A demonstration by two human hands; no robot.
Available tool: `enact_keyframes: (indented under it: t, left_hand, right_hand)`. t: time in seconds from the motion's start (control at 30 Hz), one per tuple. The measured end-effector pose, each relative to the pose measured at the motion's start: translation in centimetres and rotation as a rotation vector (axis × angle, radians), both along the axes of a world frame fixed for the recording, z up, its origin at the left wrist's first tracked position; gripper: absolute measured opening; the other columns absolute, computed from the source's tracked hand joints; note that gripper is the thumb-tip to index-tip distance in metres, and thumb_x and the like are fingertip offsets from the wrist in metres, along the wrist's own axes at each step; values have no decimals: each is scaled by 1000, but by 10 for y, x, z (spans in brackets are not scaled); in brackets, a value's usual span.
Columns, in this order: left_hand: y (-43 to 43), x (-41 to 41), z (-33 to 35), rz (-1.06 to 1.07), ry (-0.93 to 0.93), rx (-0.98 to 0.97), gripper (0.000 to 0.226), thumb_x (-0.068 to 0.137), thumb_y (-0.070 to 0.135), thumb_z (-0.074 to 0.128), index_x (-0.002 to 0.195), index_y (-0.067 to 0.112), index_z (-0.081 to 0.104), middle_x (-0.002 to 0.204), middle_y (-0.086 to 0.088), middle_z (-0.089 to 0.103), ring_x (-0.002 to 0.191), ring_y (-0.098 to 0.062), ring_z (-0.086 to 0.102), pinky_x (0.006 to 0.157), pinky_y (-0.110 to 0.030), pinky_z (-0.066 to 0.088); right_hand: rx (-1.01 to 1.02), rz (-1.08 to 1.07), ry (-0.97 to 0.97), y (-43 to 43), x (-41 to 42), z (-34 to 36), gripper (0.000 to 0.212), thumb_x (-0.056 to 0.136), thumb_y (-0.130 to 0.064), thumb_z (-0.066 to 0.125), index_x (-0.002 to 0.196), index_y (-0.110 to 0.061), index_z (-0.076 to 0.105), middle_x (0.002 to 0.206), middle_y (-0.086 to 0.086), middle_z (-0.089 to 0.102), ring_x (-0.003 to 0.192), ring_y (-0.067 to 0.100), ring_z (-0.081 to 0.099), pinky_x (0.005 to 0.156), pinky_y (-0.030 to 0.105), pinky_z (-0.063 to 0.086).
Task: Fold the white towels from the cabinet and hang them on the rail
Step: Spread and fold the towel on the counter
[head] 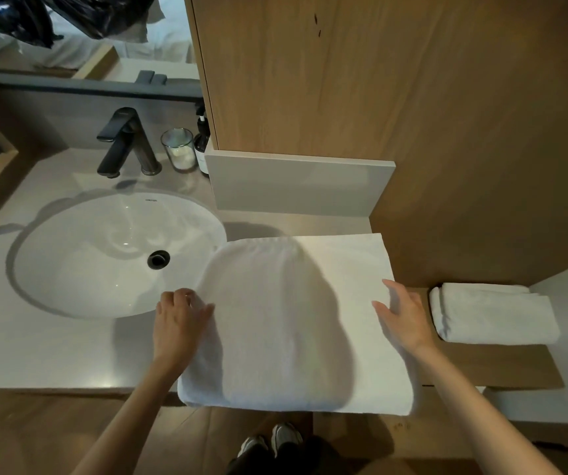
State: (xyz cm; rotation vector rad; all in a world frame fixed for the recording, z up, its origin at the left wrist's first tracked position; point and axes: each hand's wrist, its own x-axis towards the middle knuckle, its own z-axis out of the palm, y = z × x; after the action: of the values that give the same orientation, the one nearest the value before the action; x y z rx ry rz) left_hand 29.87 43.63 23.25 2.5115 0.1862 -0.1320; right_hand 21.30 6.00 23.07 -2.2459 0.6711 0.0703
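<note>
A large white towel [296, 323] lies folded flat on the grey counter [53, 354], to the right of the sink, its near fold overhanging the counter's front edge. My left hand [178, 320] rests at the towel's left edge with fingers curled onto the cloth. Along the towel's right side my right hand [402, 313] lies with straight fingers pressing down. A second white towel [491, 311], folded small, sits on a wooden ledge to the right. No rail is in view.
A round white sink [104, 255] with a dark faucet [123, 142] takes up the counter's left. A glass jar [179, 149] and a dark pump bottle [202, 142] stand behind it. A wooden cabinet [361, 73] rises behind the towel.
</note>
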Motion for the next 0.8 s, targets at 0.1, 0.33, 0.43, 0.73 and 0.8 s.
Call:
enact_keyframes:
  t: [0.1, 0.33, 0.43, 0.73, 0.8]
  left_hand:
    - [3, -2, 0, 22, 9, 21, 44, 88, 40, 64, 110, 4, 52, 109, -12, 49, 103, -27, 46, 87, -37, 41]
    - [17, 4, 4, -85, 125, 169, 44, 90, 53, 55, 68, 15, 54, 90, -8, 52, 68, -26, 57, 70, -42, 53]
    - [18, 6, 9, -88, 157, 57, 46, 91, 49, 56, 66, 11, 46, 79, -10, 56, 62, -25, 58, 54, -33, 44]
    - [24, 1, 23, 33, 201, -399, 33, 91, 35, 63, 84, 3, 58, 77, -7, 59, 70, -20, 54, 58, -27, 41]
    - [29, 1, 27, 43, 168, -543, 26, 91, 26, 64, 78, 5, 55, 72, -6, 55, 68, -21, 49, 54, -23, 39]
  right_hand:
    - [128, -51, -37, -3, -1, -3, 45, 93, -26, 64, 135, -29, 47, 142, -3, 48, 135, 20, 39, 108, 37, 36]
    - [307, -63, -68, -12, -9, 5, 45, 89, -8, 66, 122, -37, 53, 144, -6, 47, 137, 17, 39, 111, 42, 39]
    - [307, -6, -24, -16, -12, 14, 41, 92, -8, 62, 116, -41, 55, 142, -3, 48, 131, 23, 44, 104, 39, 45]
    - [496, -107, -50, -17, -28, 29, 26, 94, -12, 61, 110, -32, 65, 83, 0, 55, 89, 8, 56, 96, 26, 44]
    - [580, -151, -88, -18, -32, 34, 29, 93, -8, 62, 110, -31, 67, 104, -6, 67, 102, 2, 59, 88, 21, 45]
